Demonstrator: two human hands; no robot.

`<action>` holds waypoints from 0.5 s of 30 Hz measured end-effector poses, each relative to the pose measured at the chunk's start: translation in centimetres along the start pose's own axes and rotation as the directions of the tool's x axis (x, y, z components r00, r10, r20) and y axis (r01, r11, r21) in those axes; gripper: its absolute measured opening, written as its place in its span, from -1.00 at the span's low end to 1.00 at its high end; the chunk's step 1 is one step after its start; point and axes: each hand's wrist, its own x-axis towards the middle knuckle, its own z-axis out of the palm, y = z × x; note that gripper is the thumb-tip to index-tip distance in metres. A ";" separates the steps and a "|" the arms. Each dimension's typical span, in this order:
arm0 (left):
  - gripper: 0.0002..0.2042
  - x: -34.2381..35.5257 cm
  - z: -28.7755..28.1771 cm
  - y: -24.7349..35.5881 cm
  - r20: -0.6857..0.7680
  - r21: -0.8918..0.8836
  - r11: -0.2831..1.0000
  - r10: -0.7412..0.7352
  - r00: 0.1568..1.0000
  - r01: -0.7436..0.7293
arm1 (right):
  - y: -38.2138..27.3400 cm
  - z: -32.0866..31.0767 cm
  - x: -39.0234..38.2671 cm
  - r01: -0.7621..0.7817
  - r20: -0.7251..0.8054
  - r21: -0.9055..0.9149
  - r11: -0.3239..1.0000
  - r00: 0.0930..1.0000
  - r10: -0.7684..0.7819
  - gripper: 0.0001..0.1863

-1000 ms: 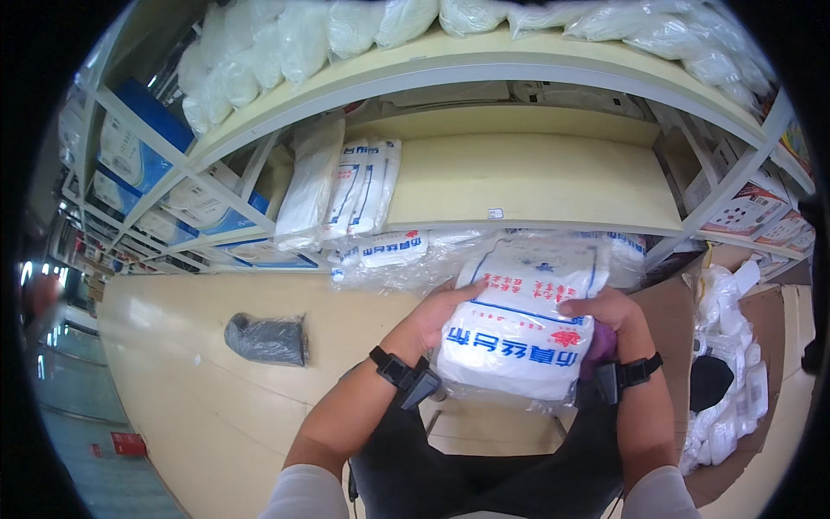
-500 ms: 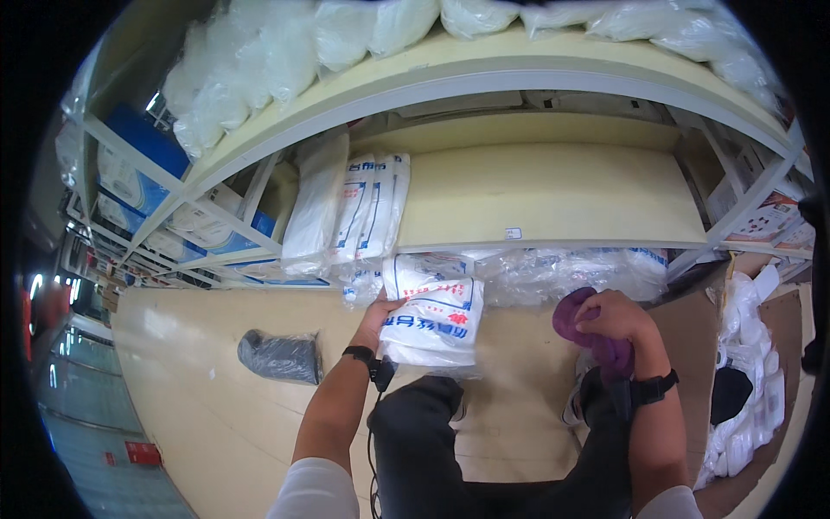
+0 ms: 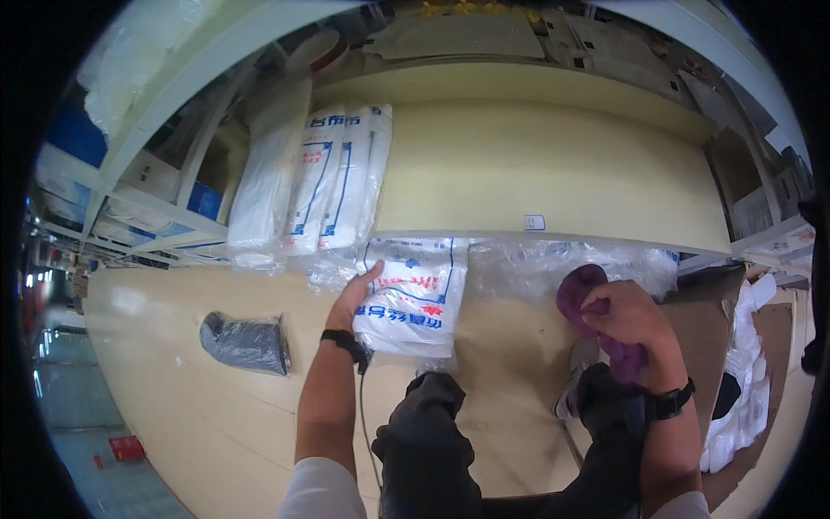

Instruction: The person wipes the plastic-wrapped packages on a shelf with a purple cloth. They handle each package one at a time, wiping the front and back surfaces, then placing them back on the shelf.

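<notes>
My left hand (image 3: pixel 353 301) grips the left edge of a white plastic-wrapped package (image 3: pixel 406 303) with blue and red print, held in front of the shelf edge. The thumb lies over its face; the other fingers are hidden behind it. In my right hand (image 3: pixel 629 313) a purple cloth (image 3: pixel 577 294) is pinched, part of it hanging down by the wrist. Similar printed white packages (image 3: pixel 333 186) stand side by side at the left of the middle shelf (image 3: pixel 553 164). More clear-wrapped packages (image 3: pixel 566 264) lie under that shelf, behind my hands.
A dark plastic-wrapped bundle (image 3: pixel 245 342) lies on the floor to the left. At the right is a cardboard box (image 3: pixel 692 333), with white wrapped goods (image 3: pixel 742 389) beside it. Pale shelf posts (image 3: pixel 194 164) frame the rack. A cable (image 3: pixel 365 424) hangs from my left wrist.
The view has tipped down and nearer to the middle shelf. My left hand still holds the white package, now seen slightly further left. The purple cloth stays in my right hand.
</notes>
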 end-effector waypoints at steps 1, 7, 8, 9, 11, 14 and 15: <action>-0.44 -0.1 -0.2 0.7 -0.014 0.146 0.989 -0.014 1.000 0.016 | -0.5 0.4 0.3 0.017 -0.002 -0.024 1.000 1.000 -0.017 -0.79; -0.56 0.2 -0.2 -2.2 0.144 0.346 0.924 0.123 0.982 -0.166 | -0.3 1.2 1.7 0.023 0.016 -0.029 0.999 1.000 -0.023 -0.77; -0.53 0.1 1.4 -2.1 0.173 0.286 0.952 0.059 0.983 -0.107 | -0.4 1.2 1.6 0.005 0.006 -0.048 0.999 1.000 -0.005 -0.78; -0.50 0.2 3.2 -2.0 0.205 0.228 0.973 -0.004 0.979 -0.043 | -0.5 1.1 1.3 -0.014 -0.004 -0.068 0.998 1.000 0.014 -0.78; -0.49 1.5 6.0 -1.8 0.263 0.114 0.993 0.000 0.965 -0.032 | -0.8 1.3 1.3 -0.010 0.000 -0.087 0.996 1.000 0.010 -0.78; -0.57 8.3 8.4 -1.8 0.186 0.319 0.922 0.165 0.969 -0.218 | -0.2 1.4 1.1 0.005 0.013 -0.099 0.995 1.000 -0.004 -0.78; -0.59 12.1 7.4 -2.1 0.136 0.446 0.847 0.255 0.957 -0.289 | -0.2 1.4 1.2 0.017 0.017 -0.093 0.995 1.000 -0.016 -0.78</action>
